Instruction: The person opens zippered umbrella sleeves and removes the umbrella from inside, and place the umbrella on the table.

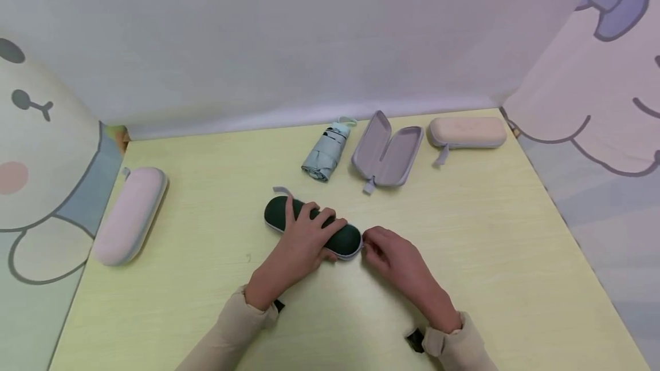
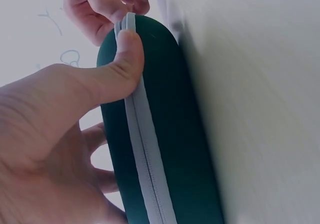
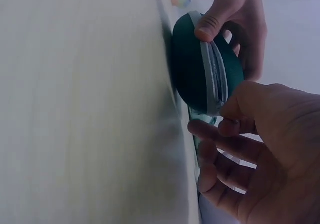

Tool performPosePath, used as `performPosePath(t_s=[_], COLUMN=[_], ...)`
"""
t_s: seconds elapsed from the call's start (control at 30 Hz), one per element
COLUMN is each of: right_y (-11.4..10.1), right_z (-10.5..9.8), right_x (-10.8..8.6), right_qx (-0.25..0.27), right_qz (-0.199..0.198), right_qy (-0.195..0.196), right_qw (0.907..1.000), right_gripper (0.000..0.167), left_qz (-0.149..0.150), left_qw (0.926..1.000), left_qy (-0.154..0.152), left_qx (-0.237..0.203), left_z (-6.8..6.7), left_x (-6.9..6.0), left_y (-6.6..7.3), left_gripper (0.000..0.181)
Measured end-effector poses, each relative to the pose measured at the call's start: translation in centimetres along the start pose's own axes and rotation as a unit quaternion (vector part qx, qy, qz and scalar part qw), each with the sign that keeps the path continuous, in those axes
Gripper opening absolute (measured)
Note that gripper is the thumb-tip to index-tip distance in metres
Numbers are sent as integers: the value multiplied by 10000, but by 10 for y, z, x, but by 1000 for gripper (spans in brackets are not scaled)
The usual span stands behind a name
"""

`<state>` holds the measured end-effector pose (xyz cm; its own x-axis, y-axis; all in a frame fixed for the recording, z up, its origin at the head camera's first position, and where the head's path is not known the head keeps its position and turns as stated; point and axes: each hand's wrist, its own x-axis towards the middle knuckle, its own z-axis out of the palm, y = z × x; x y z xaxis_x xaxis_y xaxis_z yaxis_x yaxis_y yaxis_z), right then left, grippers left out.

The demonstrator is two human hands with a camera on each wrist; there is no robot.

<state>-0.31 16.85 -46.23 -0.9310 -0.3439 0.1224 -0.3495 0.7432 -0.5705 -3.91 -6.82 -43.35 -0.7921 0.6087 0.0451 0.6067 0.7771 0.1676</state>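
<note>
A dark green zip-up glasses case point(image 1: 276, 213) lies at a slant near the middle of the table. My left hand point(image 1: 301, 240) grips it from above, fingers spread over the top. In the left wrist view, its thumb presses on the grey zipper point(image 2: 145, 154) along the side. At the case's right end, my right hand point(image 1: 399, 257) pinches at the end of the zipper with thumb and forefinger; the zipper pull is hidden between them. The right wrist view shows a slightly parted stretch of zipper point(image 3: 216, 71) near these fingertips.
Behind the green case lie a folded light-blue umbrella point(image 1: 328, 150) and an opened mauve case point(image 1: 401, 156). A closed peach case point(image 1: 468, 132) is at the back right. One pale pink case point(image 1: 131, 213) sits by the left edge of the table point(image 1: 206, 302).
</note>
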Motion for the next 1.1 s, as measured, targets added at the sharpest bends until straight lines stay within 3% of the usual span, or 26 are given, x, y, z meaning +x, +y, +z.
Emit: performPosePath(t_s=[0.17,0.3,0.4,0.6,0.77,0.9,1.1], right_y=[0,5,9,11,10,9,9], right_z=[2,-2,-7,-11,-11,-9,-8], right_x=[0,3,5,7,8,9,9], right_qx=[-368,-146,33,-74,-263,-403,-491], right_qz=[20,172,161,64,87,64,-10], right_qy=[263,233,37,-138,-96,-113,-114], right_qw=[9990,9995,9999,9999,9996,9991,9987], right_gripper=[13,18,12,6,6,8,7], left_qz=[-32,-24,-47,-110,54,314,510], left_qw=[9998,9982,9976,9998,9995,9988,9977], left_qy=[112,202,189,-68,-183,-198,38], left_qx=[-190,-566,-661,-172,238,330,444], left_z=[2,4,4,2,6,11,12], left_x=[-2,-5,-6,-5,-2,3,8], left_y=[1,3,4,8,13,18,19], left_gripper=[62,59,59,60,68,76,63])
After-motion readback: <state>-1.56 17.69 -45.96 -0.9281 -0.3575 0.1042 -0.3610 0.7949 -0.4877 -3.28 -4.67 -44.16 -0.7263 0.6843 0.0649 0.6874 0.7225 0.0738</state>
